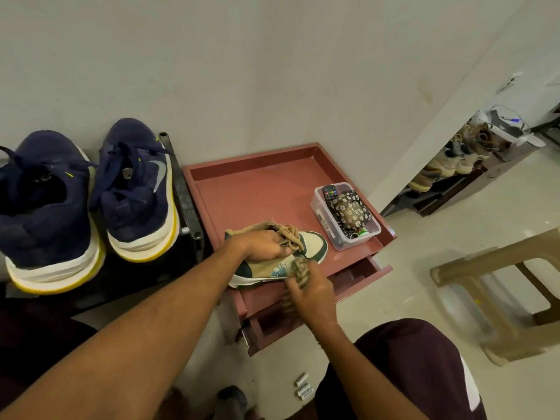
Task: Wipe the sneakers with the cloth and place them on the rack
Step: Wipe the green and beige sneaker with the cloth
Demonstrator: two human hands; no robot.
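A tan, cream and green sneaker [313, 248] lies on the reddish-brown cabinet top [257, 195], near its front edge. My left hand [263, 245] grips the sneaker from above at the laces and tongue. My right hand [312, 294] holds a striped brownish cloth [300, 268], blurred, against the sneaker's near side. Two navy sneakers [133, 189] with white and yellow soles stand side by side on the black rack [186, 201] at the left.
A clear plastic box [325, 225] with a remote and a floral pouch sits on the cabinet's right side. A drawer [363, 271] below stands partly open. A beige plastic stool [497, 286] stands at the right. Another shoe rack [454, 168] with several shoes is far right.
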